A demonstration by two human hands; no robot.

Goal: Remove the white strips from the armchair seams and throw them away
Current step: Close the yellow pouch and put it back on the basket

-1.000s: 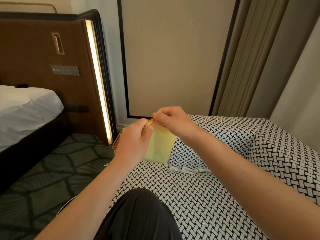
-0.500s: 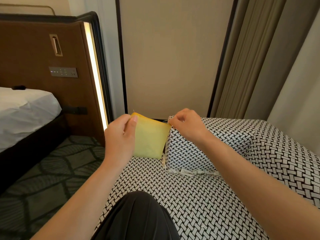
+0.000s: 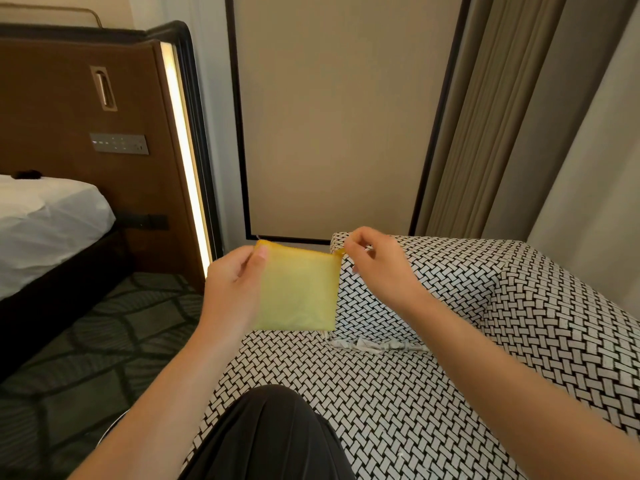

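Note:
I hold a thin yellow plastic bag (image 3: 298, 292) stretched flat in front of me, above the armchair (image 3: 398, 403) with its black-and-white woven pattern. My left hand (image 3: 235, 289) pinches the bag's top left corner and my right hand (image 3: 377, 268) pinches its top right corner. A crumpled white strip (image 3: 375, 345) lies in the seam where the seat meets the far arm, just below and right of the bag. Part of the seam behind the bag is hidden.
A bed (image 3: 45, 230) with white sheets and a brown lit headboard (image 3: 138, 140) stands at the left. Dark patterned carpet (image 3: 90, 358) covers the floor between bed and armchair. Curtains (image 3: 502, 116) hang behind the chair. My dark-clothed knee (image 3: 270, 438) rests on the seat.
My hands have drawn apart, spreading the folded yellow bag out to a flat square. The view has tilted slightly; the white strip stays in the seam.

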